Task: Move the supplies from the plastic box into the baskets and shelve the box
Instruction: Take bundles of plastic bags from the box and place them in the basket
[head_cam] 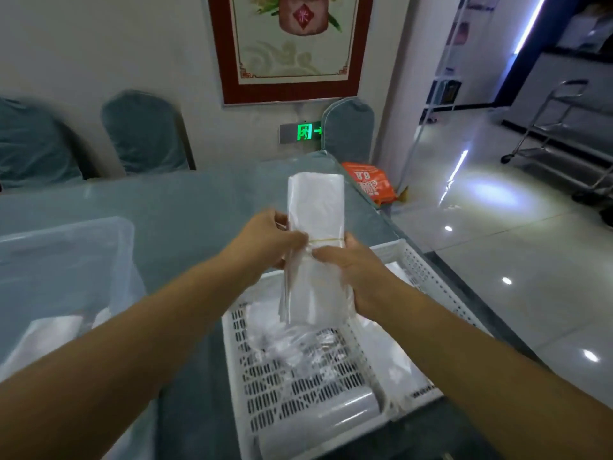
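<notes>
Mid-transfer, by the look of it — banded stack of plastic bags point(315, 240) held above the white basket point(428, 280), pinched at the rubber band by left hand point(265, 244) and right hand point(345, 263). Plastic box point(66, 247) left on the table. Next, likely: lowered flat into the basket — grip then released.

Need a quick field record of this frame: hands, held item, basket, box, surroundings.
left hand: grips the bundle of plastic bags at its banded middle
right hand: grips the same bundle from the other side
bundle of plastic bags: clear bags, rubber band around the middle, held upright above the basket
white basket: perforated, on the table, already holds clear plastic packs
plastic box: translucent, on the table to the left, some contents visible inside
table: blue-grey cover
</notes>
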{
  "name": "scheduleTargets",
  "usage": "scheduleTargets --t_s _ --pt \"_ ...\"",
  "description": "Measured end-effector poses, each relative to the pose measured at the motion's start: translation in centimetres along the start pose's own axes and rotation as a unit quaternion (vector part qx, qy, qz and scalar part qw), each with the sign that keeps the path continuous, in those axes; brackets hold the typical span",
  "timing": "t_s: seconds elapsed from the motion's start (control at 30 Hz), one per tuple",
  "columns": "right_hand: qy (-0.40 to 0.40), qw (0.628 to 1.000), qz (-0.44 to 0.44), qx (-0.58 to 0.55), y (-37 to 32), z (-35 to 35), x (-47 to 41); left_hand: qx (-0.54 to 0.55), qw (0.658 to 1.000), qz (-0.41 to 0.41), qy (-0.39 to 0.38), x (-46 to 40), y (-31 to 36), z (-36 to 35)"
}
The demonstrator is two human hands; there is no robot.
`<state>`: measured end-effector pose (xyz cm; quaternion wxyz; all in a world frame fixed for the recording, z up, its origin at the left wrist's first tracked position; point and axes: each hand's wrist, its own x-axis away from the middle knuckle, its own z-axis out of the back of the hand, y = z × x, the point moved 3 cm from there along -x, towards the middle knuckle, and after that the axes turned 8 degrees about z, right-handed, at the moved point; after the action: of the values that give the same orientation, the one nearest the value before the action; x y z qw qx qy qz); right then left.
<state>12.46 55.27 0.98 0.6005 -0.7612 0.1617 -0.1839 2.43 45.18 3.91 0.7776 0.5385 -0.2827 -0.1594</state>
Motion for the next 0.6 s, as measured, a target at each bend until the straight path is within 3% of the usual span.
scheduleTargets --t_s 0.1,0.23,0.27,0.33,0.4,0.47,0.6 --pt "0.037 0.999 -0.021 -0.011 -0.1 6.2 -0.7 0.035 0.999 0.009 -0.010 -2.4 0.0 -5.8" --pt "0.101 0.993 -0.039 0.057 1.2 14.6 -1.2 0.048 0.997 0.015 -0.052 -4.9 -2.2 -13.5" --pt "0.112 0.990 -0.047 0.073 1.7 16.5 -1.2 0.019 0.998 0.006 -0.056 -5.5 -3.2 -15.1" --pt "0.136 0.982 -0.062 0.111 2.9 20.0 -0.8 -0.156 0.986 -0.044 -0.043 -6.2 -5.6 -17.6" --pt "0.163 0.975 -0.071 0.131 4.0 22.8 -0.2 -0.336 0.935 -0.095 -0.069 -6.4 -8.4 -19.9" --pt "0.182 0.970 -0.078 0.141 4.8 25.0 0.4 -0.458 0.865 -0.149 -0.143 -6.2 -10.8 -22.4" --pt "0.205 0.958 -0.084 0.182 6.2 27.5 1.4 -0.592 0.713 -0.296 -0.231 -5.9 -13.1 -26.1"
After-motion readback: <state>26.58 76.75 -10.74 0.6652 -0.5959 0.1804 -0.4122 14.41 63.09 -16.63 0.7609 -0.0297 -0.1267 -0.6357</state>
